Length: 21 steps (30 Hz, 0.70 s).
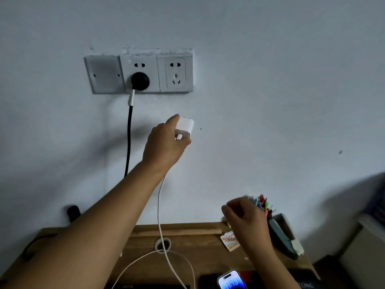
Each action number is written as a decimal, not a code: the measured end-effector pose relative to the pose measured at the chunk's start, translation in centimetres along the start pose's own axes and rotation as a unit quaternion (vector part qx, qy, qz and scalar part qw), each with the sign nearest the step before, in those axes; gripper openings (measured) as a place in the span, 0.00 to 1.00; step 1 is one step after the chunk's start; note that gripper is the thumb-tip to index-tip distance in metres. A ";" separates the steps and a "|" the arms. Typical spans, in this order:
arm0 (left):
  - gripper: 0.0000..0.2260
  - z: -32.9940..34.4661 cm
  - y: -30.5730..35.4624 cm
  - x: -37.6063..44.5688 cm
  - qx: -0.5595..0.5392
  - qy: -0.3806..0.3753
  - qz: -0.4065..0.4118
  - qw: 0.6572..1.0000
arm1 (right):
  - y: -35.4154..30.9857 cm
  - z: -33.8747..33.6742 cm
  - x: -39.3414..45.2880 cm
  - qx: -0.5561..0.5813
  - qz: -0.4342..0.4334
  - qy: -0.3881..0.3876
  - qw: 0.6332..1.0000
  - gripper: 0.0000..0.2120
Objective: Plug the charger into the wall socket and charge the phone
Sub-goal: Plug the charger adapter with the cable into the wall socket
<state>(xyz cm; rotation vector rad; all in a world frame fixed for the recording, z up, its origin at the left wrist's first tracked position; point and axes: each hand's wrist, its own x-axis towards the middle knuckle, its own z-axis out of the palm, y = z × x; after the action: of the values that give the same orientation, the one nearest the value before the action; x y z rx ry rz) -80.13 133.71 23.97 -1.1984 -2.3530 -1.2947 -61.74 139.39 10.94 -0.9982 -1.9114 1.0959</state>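
Phone (231, 280): at the near edge of the desk (191, 243), screen lit, lying face up beside dark items.
Cable (161, 226): white, loops over the desk's middle, past a round grommet hole, then rises to the charger.
Right hand (248, 215): above the desk's right side, fingers curled loosely inward; whether it grips anything cannot be told.
Pen holder (263, 205): at the far right corner, coloured pens inside, partly behind the right hand.
Left hand (166, 142): raised against the wall, pinching the charger between thumb and fingers.
Charger (185, 127): white block, held below the wall socket (176, 73), apart from it.
Black plug (140, 80): seated in the middle outlet, cord hanging down.
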 end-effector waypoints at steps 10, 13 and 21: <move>0.11 -4.5 4.8 6.7 0.035 0.078 0.015 0.996 | -6.6 0.3 3.6 -0.068 -0.126 -0.019 0.989 0.05; 0.11 -4.5 5.9 8.8 0.079 0.061 0.015 0.995 | -7.9 0.2 4.5 -0.060 -0.140 -0.016 0.988 0.06; 0.14 -3.9 6.2 9.9 0.117 0.035 -0.011 0.992 | -11.8 -0.9 7.3 -0.045 -0.179 0.008 0.983 0.06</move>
<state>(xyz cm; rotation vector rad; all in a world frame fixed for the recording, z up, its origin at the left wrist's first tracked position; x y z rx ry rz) -82.80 137.92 35.18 -1.0421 -2.3942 -1.0140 -67.44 142.04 23.30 -0.6701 -2.0432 0.7973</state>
